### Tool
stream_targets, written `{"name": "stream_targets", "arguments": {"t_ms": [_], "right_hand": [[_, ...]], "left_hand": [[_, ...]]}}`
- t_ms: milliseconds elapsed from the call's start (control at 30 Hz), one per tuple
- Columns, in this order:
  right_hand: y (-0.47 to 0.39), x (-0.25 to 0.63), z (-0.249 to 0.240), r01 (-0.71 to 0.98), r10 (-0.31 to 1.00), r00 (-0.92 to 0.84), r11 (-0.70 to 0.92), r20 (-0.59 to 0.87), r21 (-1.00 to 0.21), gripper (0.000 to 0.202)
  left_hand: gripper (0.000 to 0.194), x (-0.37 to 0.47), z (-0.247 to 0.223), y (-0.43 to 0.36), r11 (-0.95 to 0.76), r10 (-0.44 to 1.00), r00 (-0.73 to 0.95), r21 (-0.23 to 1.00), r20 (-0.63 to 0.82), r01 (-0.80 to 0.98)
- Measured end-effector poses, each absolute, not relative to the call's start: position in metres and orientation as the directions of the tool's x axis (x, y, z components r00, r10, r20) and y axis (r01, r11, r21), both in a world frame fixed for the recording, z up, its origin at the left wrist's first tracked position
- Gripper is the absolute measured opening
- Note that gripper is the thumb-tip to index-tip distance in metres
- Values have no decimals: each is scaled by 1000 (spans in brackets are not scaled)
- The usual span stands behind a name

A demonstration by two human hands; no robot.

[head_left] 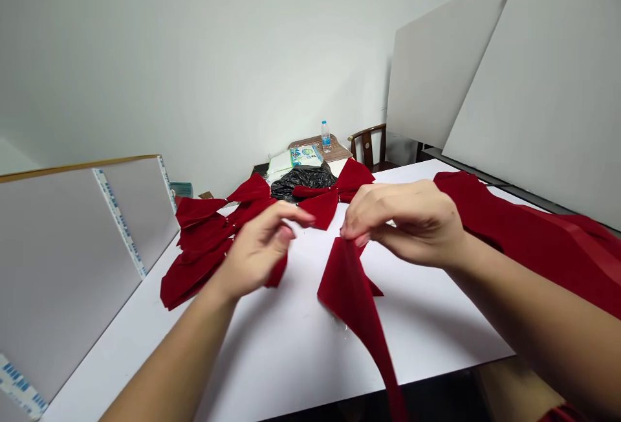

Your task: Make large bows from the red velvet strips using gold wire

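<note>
The left hand (259, 247) is blurred; the bottom edge cuts off the held red cloth (356, 292).

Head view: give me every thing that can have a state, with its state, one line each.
Right hand, fingers pinched on the held red cloth
Left hand, fingers parted, nothing visible between them
Held red cloth, hanging from the right hand
Red bow-shaped pieces, cinched at their middles
Black bag, crumpled
Bottle, upright, capped
Large red cloth, lying spread out

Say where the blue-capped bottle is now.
In the head view, the bottle stands just right of centre in the background, beyond the black plastic bag, between the printed packet and the wooden chair.
</note>
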State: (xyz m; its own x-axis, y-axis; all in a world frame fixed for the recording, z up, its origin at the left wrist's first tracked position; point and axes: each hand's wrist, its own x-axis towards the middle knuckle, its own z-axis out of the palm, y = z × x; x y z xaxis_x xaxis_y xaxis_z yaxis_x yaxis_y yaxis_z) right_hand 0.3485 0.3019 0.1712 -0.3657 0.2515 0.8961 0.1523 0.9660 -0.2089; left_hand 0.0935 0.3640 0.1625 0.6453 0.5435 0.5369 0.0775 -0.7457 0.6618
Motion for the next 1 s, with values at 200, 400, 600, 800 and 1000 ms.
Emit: {"name": "stream_targets", "arguments": {"t_ms": [200,400,600,800,1000], "right_hand": [[303,337,167,22,230,-287,972,930,-233,9],[311,339,139,-126,599,-162,775,784,-619,29],[307,341,137,-109,549,-170,815,818,-570,16],[297,368,157,18,692,-269,699,670,-715,27],[284,399,155,305,817,-308,570,487,-763,57]], "left_hand": [[35,147,149,348,-602,539,669,790,511,-118],[35,155,157,341,-487,694,568,869,443,-83],[23,152,170,333,-600,681,554,798,478,50],[20,124,191,334,-805,590,459,524,664,276],[22,87,228,331,-793,605,532,382,592,476]]}}
